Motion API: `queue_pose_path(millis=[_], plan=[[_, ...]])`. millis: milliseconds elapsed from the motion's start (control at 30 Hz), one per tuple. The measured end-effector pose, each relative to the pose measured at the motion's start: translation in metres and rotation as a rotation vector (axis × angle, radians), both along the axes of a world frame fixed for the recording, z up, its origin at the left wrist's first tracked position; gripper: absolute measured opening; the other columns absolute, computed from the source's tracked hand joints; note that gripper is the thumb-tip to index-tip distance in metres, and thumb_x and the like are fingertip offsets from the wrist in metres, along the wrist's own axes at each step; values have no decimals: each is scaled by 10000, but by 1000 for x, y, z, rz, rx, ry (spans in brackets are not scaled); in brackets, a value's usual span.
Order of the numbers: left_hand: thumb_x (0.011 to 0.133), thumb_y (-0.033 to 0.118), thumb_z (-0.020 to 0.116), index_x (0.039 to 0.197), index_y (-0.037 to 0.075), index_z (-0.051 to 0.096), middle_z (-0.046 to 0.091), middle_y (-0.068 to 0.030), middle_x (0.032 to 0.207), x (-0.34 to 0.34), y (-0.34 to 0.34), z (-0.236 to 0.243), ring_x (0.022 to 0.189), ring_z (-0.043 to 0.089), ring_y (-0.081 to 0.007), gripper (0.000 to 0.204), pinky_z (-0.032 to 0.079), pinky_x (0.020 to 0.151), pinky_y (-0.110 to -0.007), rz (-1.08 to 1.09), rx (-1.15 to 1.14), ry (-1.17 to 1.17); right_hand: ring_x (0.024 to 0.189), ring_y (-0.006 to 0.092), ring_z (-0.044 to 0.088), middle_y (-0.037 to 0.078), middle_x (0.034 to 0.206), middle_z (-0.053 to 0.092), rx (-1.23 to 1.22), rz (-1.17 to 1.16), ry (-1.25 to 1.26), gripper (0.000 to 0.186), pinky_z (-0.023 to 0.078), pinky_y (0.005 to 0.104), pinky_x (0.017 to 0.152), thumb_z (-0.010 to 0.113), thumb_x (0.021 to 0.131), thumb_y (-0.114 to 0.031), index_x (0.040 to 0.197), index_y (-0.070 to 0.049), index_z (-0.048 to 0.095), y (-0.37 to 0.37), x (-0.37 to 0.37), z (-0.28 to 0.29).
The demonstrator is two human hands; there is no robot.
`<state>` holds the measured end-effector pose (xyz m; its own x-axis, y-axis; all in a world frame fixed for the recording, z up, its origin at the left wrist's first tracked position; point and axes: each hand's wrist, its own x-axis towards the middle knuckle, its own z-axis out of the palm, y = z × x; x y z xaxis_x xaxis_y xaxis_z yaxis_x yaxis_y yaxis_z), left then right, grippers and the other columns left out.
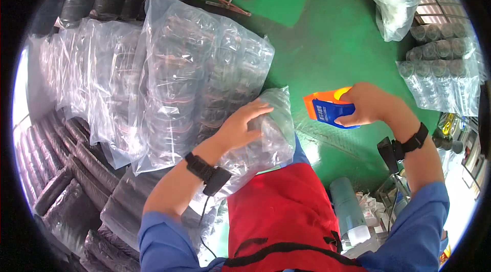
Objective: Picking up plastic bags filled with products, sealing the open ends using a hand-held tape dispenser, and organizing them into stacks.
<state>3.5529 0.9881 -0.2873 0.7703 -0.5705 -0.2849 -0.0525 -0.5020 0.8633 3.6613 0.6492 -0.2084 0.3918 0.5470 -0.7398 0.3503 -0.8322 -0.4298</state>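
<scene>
My left hand [239, 126] rests on a clear plastic bag [276, 141], its fingers stretched out and the thumb apart. This bag lies at the near end of a stack of larger clear bags [176, 75], which hold rows of rounded transparent items. Off to the right, my right hand [376, 104] is closed around an orange and blue handheld item that looks like a tape dispenser [326, 110]. A bit of yellow shows beside its fingers. The dispenser is apart from the bag, over the green floor.
Dark wrapped bundles [76, 205] are piled at the left. More clear bags of cylindrical items [434, 70] stand at the far right. A filled plastic bag [394, 3] and a metal stand [230, 3] are at the back. A pale blue-green roll [348, 205] stands by my red apron [281, 205].
</scene>
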Motion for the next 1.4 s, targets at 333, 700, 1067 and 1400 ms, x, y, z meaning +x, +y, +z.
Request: queue_pose_path(millis=[333, 700, 1067, 1400], plan=[[969, 222, 500, 1331, 0, 503, 503, -192, 1376, -27, -47, 18, 1337, 427, -306, 424, 299, 1137, -389, 0, -129, -151, 722, 352, 661, 164, 752, 671, -32, 119, -58, 412, 519, 459, 691, 655, 774, -444, 870, -46, 696, 17, -26, 50], [957, 502, 423, 1007, -1, 707, 625, -193, 1219, -35, -115, -15, 1164, 561, -279, 580, 420, 964, -390, -614, 430, -329, 645, 328, 662, 142, 691, 668, -11, -68, -147, 351, 527, 443, 632, 631, 793, -386, 762, -41, 682, 27, -102, -9], [965, 455, 449, 1193, 63, 615, 652, -137, 1155, -4, -99, -6, 1014, 635, -332, 483, 451, 935, -435, -531, 512, 64, 660, 341, 653, 158, 734, 654, -196, -304, -449, 420, 503, 414, 570, 671, 810, -446, 802, -27, 653, 2, -132, 16], [962, 346, 590, 1127, -3, 633, 653, -78, 1115, -206, 72, 95, 1043, 590, -186, 389, 452, 949, -331, 404, -718, 898, 505, 312, 491, 111, 590, 474, 638, 12, -54, 453, 386, 406, 470, 838, 665, -427, 682, -85, 543, 128, -237, 141]])
